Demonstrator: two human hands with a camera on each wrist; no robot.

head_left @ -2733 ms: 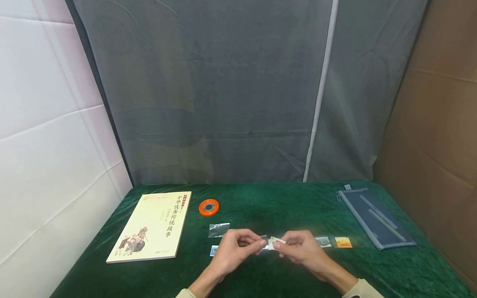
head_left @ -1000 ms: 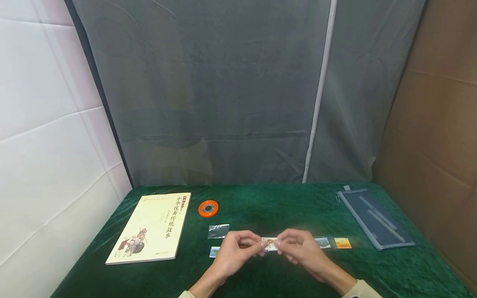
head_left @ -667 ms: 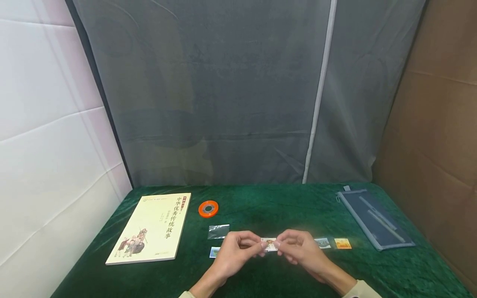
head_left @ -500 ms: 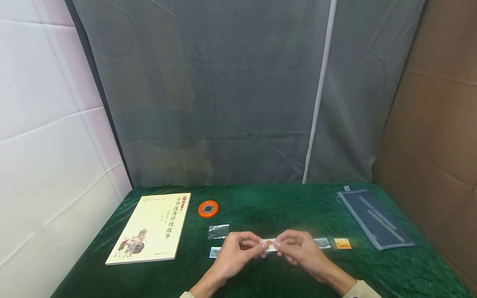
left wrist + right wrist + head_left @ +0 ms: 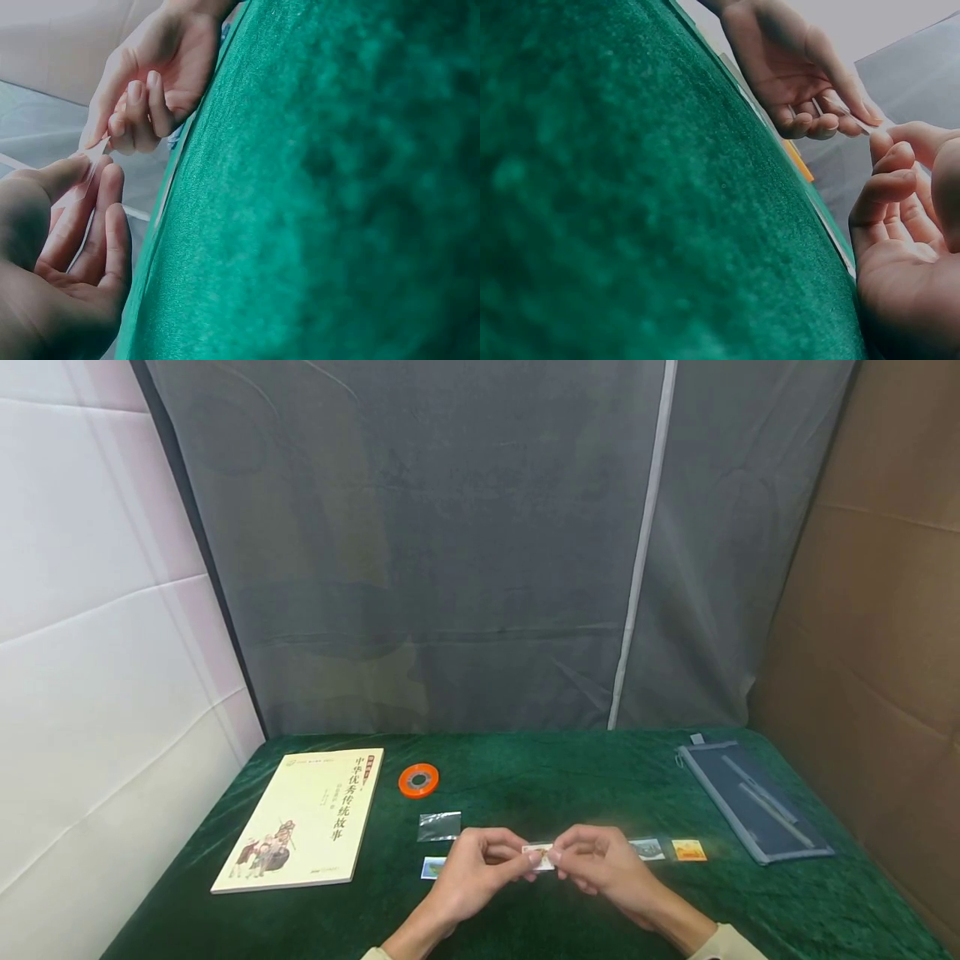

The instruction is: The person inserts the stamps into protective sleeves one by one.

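Observation:
Both hands meet over the front middle of the table around a small white-bordered postage stamp (image 5: 538, 857). My left hand (image 5: 486, 865) pinches its left end between thumb and forefinger. The right end is pinched by my right hand (image 5: 595, 860). In the left wrist view the stamp (image 5: 96, 154) is tilted nearly edge-on, raised off the cloth. The right wrist view shows only a thin pale edge of the stamp (image 5: 861, 126) between the two sets of fingertips. A blue stamp (image 5: 432, 867) lies beside my left hand, partly covered. Right of my right hand are a grey-blue stamp (image 5: 647, 849) and an orange-yellow stamp (image 5: 689, 850).
A clear plastic sleeve (image 5: 439, 827) lies behind my left hand. Farther back is an orange tape roll (image 5: 418, 781). A cream book (image 5: 300, 822) is at the left, and a dark blue zip pouch (image 5: 753, 802) at the right. Green velvet (image 5: 540, 768) covers the table.
The stamp was slanted and held in my right hand 2.7 seconds ago; since then it has levelled between both hands. In the last second both hands drift slightly toward me.

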